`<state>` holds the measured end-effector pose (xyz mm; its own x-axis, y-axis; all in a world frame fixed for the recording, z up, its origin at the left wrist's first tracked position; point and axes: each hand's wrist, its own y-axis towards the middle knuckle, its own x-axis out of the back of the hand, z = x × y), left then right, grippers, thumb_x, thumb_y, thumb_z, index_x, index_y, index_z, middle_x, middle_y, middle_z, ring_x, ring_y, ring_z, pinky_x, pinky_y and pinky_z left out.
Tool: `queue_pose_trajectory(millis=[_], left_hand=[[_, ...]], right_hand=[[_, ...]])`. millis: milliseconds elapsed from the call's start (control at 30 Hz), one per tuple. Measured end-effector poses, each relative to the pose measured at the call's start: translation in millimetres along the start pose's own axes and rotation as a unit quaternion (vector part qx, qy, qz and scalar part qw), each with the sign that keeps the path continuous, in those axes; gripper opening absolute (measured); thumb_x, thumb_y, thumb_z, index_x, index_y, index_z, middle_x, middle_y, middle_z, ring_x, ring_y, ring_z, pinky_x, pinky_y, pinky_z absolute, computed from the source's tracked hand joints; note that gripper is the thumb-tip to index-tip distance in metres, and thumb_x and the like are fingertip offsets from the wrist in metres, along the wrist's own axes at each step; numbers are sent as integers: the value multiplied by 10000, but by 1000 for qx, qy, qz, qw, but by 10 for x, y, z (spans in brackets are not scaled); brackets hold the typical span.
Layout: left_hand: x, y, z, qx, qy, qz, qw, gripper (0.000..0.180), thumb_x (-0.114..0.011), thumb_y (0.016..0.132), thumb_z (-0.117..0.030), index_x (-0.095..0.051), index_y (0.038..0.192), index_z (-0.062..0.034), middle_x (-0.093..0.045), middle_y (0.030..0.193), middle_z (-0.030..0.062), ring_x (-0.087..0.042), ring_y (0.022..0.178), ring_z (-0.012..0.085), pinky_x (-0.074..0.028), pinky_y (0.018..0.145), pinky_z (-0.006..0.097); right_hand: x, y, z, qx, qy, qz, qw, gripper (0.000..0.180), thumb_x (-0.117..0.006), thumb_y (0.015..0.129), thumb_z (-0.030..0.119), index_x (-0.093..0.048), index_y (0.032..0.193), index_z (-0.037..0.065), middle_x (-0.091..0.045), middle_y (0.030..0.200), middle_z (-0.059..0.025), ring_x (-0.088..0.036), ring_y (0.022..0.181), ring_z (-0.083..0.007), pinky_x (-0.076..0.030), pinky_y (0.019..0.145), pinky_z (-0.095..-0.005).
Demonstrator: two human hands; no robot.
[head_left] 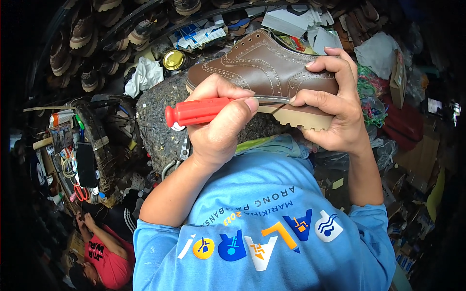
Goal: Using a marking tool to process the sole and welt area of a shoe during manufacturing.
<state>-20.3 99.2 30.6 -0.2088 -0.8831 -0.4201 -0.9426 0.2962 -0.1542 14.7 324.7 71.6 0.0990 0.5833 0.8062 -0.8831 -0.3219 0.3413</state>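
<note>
Brown brogue shoe [252,72] held before the chest, toe to the left, over a dark lumpy block [153,114]; whether it rests there is hidden. Left hand [221,121]: fingers closed round a red-handled tool [199,110], thumb and forefinger pinched near its metal shank. Shank lies along the join of upper and pale sole [303,119]; tip hard to make out at the right forefinger. Right hand [337,102]: fingers spread, clamped on the heel end, largely covering it. Room: bare block left of the handle, edged by a tin [174,59]; green netting [371,99] crowds the right wrist. Outer rim lost in black.
</note>
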Motion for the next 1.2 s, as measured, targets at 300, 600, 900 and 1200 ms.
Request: queue_pose_trajectory(millis=[300, 600, 900, 1200], left_hand=[[-10, 26, 33, -27, 28, -5, 999, 73, -629, 741, -46, -571, 757, -4, -545, 686, 45, -473, 601, 94, -398, 553, 245], [62, 119, 79, -6, -208, -2, 978, 74, -610, 750, -29, -544, 780, -15, -543, 645, 69, -484, 511, 121, -392, 481, 257], [12, 135, 83, -42, -150, 4, 988, 53, -537, 791, -48, -535, 830, -11, -441, 580, 47, -331, 470, 99, -331, 460, 281], [69, 140, 152, -55, -134, 0, 989, 95, -556, 791, -75, -539, 846, 0, -459, 584, 65, -329, 462, 106, -344, 473, 288]], right_hand=[[-1, -11, -12, 1, -11, -2, 1000, 388, -696, 455, 157, -723, 841, 154, -516, 1116, -121, -428, 1130, -360, -284, 1054, -502], [-2, -49, -39, -28, -10, 10, 1000, 420, -714, 448, 164, -727, 867, 166, -501, 1175, -94, -401, 1191, -378, -295, 1052, -487], [-5, -86, -90, -45, 6, 26, 999, 460, -722, 440, 168, -733, 900, 174, -463, 1190, -102, -372, 1213, -380, -274, 1070, -504], [18, 32, -50, -24, -19, 56, 998, 440, -721, 450, 160, -729, 890, 165, -452, 1158, -107, -387, 1162, -374, -296, 1037, -505]])
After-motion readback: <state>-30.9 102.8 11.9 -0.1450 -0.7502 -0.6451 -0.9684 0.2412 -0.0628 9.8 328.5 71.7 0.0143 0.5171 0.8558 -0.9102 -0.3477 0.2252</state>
